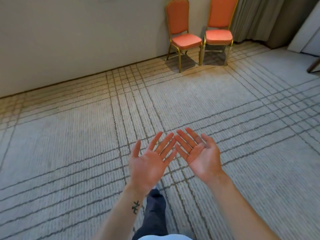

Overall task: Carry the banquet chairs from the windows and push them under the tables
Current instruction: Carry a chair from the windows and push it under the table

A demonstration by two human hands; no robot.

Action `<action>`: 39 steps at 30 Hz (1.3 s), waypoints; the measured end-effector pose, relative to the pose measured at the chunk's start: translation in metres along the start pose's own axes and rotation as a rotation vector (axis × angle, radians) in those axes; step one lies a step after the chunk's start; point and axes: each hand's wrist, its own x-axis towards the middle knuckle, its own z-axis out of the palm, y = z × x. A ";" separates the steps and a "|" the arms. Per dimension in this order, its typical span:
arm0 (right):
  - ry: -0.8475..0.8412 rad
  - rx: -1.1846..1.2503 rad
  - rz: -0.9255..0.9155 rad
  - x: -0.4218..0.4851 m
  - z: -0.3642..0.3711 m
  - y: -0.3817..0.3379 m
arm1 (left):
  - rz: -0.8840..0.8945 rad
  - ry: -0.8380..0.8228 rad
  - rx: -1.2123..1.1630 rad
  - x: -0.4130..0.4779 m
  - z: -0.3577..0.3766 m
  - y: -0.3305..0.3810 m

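Note:
Two banquet chairs with orange padding and gold metal frames stand side by side against the far wall. The left chair [183, 34] faces slightly right; the right chair [219, 30] stands beside the curtain. My left hand [150, 160] and my right hand [199, 151] are held out in front of me, palms up, fingers straight and spread. Both hold nothing and are well short of the chairs, over the carpet. Their fingertips nearly meet in the middle.
Patterned grey-beige carpet [69, 144] covers the floor between me and the chairs. A plain wall [78, 40] runs along the left. A grey curtain [256, 18] hangs at the back right. A wooden furniture leg [314, 65] shows at the right edge.

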 end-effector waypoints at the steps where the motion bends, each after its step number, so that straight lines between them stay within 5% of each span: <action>1: 0.011 -0.003 -0.006 0.023 0.007 -0.006 | 0.006 0.005 -0.003 0.023 0.003 0.012; 20: 0.041 0.002 -0.090 0.395 0.199 -0.118 | -0.112 -0.110 0.101 0.395 0.091 0.274; 39: -0.130 -0.087 0.173 0.794 0.346 -0.261 | 0.058 0.030 0.020 0.741 0.182 0.463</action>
